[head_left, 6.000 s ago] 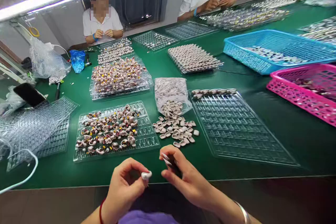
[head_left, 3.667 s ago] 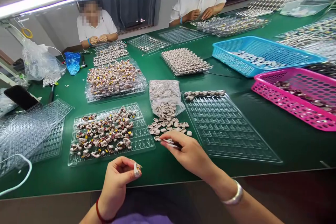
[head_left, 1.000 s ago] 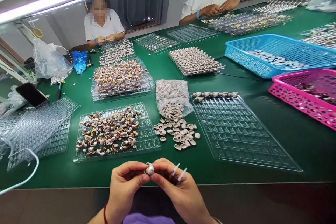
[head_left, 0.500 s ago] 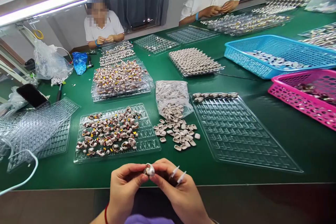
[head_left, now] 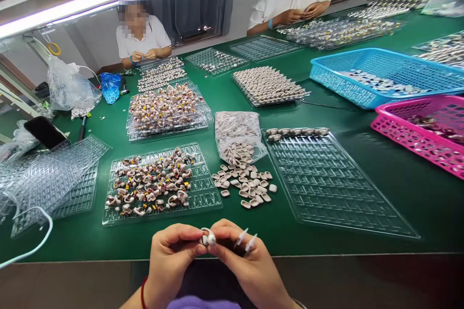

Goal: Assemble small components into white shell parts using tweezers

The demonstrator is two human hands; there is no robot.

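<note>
Between the fingertips of both hands is a small beige earphone (head_left: pixel 208 237) with a curved hook and a rounded, glossy end. My left hand (head_left: pixel 176 251) pinches it from the left with thumb and forefinger. From the other side, my right hand (head_left: pixel 244 256) grips it in the same way. A pair of tweezers (head_left: pixel 249 243) is tucked in my right hand, its two pale tips sticking out between the fingers. Beyond my hands, a clear tray (head_left: pixel 208 198) carries rows of similar curved earphone parts (head_left: pixel 152 181) with yellow and red bits.
Loose beige caps (head_left: pixel 253 188) spill from a plastic bag (head_left: pixel 237 125). On the right lies a clear tray (head_left: pixel 337 193) with parts along its top edge. Blue (head_left: pixel 337 82) and pink baskets (head_left: pixel 402 135) stand further right. Empty trays (head_left: pixel 54 178) lie left. Two people sit opposite.
The earphone has turned slightly between my fingertips, so more of its rounded end and dark slot shows. My hands stay in nearly the same place.
</note>
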